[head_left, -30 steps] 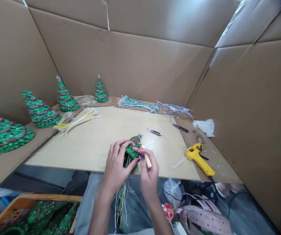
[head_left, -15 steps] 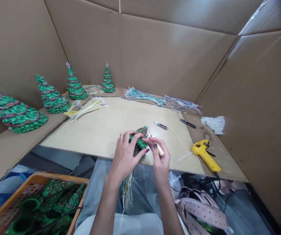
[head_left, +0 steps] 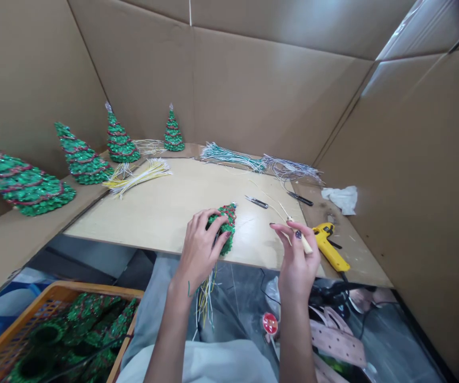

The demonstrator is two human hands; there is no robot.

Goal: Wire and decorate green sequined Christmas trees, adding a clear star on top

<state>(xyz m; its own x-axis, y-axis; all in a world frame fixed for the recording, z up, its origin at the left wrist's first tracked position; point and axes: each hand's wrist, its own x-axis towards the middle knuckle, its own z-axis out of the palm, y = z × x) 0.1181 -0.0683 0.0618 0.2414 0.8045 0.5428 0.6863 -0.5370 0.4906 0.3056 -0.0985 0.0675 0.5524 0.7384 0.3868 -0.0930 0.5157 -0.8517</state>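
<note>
Hands apart at the near edge of the surface (head_left: 161, 213), you have a different thing in each. Your left hand (head_left: 201, 238) is curled over the small green tree (head_left: 229, 223), fingers and thumb closed round its wide lower part. The tree is tilted, its tip pointing away from you and a little to the right, with red trim showing near the top. Thin wires (head_left: 205, 300), white and yellow, hang below your left hand past the edge, in front of your lap.

Your right hand (head_left: 298, 258) pinches a pale-handled tool (head_left: 306, 244), well apart from the tree; you hold it in front of the yellow glue gun (head_left: 332, 251), hiding part of that. Where the tool's point ends is too fine to tell against the pale strand behind it.

Beyond your hands lie two pairs of snips, one (head_left: 257, 202) on the pale board and the other (head_left: 300, 199) farther right, near a crumpled white cloth (head_left: 342, 200). Along the back you have a green-and-white wire bundle (head_left: 231, 156) beside a purplish one (head_left: 293, 170); a yellow-and-white bundle (head_left: 141, 176) lies to the left. Four finished-looking trees (head_left: 82, 158) stand along the left side and back, against cardboard walls (head_left: 261, 90). Below, at your left, an orange basket (head_left: 93, 290) holds more green tree pieces (head_left: 89, 319).
</note>
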